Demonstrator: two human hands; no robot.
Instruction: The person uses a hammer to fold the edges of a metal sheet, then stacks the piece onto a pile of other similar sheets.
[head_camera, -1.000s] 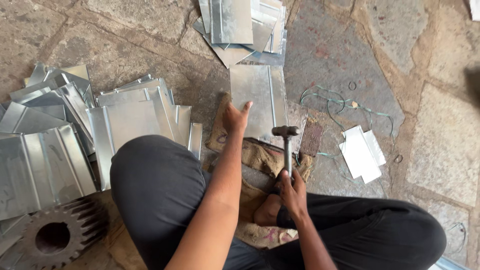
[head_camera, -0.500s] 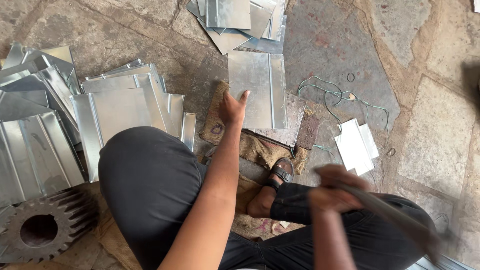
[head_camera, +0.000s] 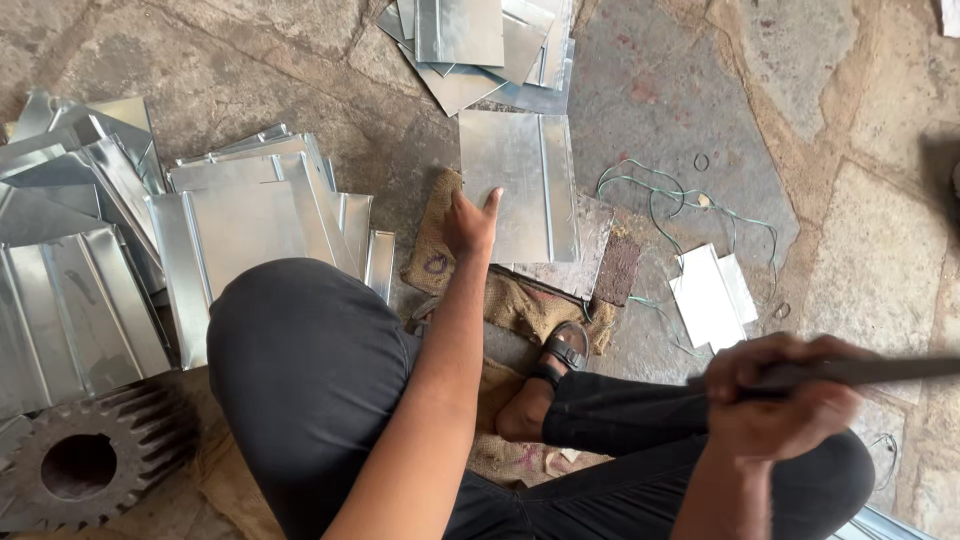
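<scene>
Metal sheet (head_camera: 520, 185) pinned flat at upper centre by left hand (head_camera: 470, 222).
Right hand (head_camera: 785, 395) clenched a raised, blurred tool handle (head_camera: 860, 371); a stray blow could hit fingers.

Lighting: soft, even daylight, moderately bright, shadows faint; a dark shadow patch at the far right edge. Mild glare on the metal sheets (head_camera: 240, 225) at left. Focus: scene sharp, except the right hand (head_camera: 785, 395) and its tool handle (head_camera: 870, 370), motion-blurred.
</scene>
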